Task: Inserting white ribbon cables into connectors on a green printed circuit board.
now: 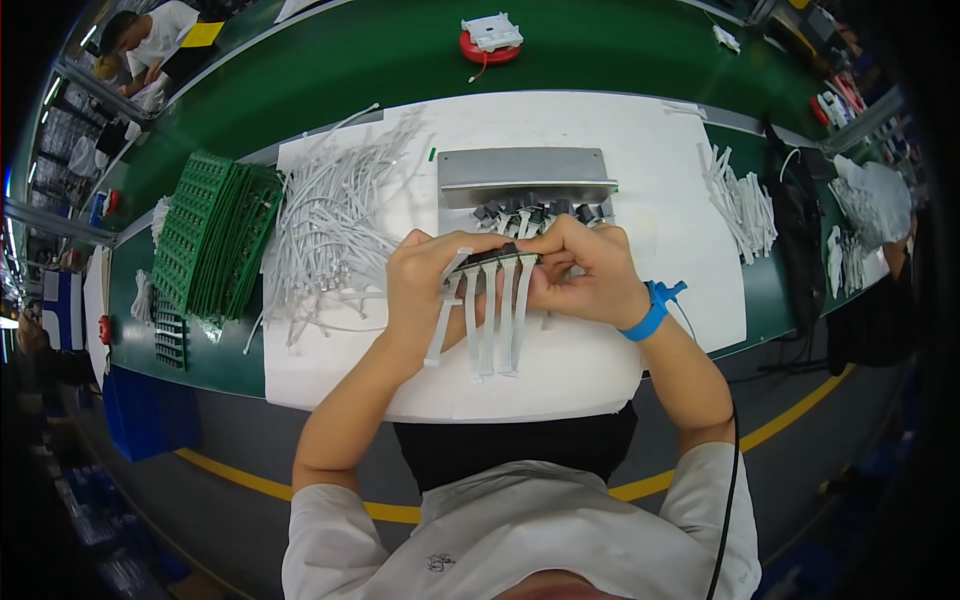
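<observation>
Between my hands is a narrow dark circuit board strip [492, 259], with several flat white ribbon cables [487, 320] hanging from its near edge. My left hand [425, 275] is closed on the strip's left end. At the other end, my right hand [590, 268] has its fingers pinched against the strip and a cable; the fingertips are partly hidden. A blue wrist strap [652, 311] is round my right wrist. Just beyond my hands stands a grey metal fixture [525, 168], with dark blocks [565, 208] and more white cables along its near side, partly covered by my fingers.
A heap of white cables [335, 205] lies left on the white sheet [690, 290]. Farther left stand stacked green circuit panels [215, 240]. More ribbon cables [740, 205] lie at the right. A white part on a red round base [490, 40] sits at the back. Another person [150, 40] works far left.
</observation>
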The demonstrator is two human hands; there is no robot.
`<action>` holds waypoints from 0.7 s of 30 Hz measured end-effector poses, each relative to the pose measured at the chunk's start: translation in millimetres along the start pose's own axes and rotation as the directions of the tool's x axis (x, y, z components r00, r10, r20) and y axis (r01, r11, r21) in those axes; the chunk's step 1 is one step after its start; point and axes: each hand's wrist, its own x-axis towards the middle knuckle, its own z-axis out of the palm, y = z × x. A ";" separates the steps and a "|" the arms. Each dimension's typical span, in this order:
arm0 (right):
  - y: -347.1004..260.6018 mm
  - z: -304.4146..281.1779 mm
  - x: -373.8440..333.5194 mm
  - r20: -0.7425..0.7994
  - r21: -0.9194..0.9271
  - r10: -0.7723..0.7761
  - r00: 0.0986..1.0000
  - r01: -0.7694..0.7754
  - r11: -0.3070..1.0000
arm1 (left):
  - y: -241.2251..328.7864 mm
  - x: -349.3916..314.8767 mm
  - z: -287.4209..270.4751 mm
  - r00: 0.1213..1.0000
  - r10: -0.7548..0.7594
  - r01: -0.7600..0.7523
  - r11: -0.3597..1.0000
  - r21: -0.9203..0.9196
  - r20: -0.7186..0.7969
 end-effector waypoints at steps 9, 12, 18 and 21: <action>4.1 6.3 -3.3 -0.019 -0.017 -0.030 0.999 0.030 0.999 | 0.7 -2.2 2.3 0.996 -0.077 0.077 0.997 0.012 -0.042; 2.8 8.4 -1.4 -0.019 -0.088 -0.093 0.995 0.091 0.992 | -8.3 -5.6 4.8 0.991 -0.102 0.101 0.995 -0.014 -0.084; 0.9 -32.9 9.5 -0.263 -0.313 -0.119 0.957 0.032 0.949 | -10.2 1.8 0.5 0.973 -0.201 0.190 0.976 -0.105 -0.110; 3.9 -60.4 8.7 -0.271 -0.285 -0.032 0.962 -0.049 0.957 | -3.6 7.8 -2.6 0.954 -0.286 0.260 0.939 -0.225 -0.094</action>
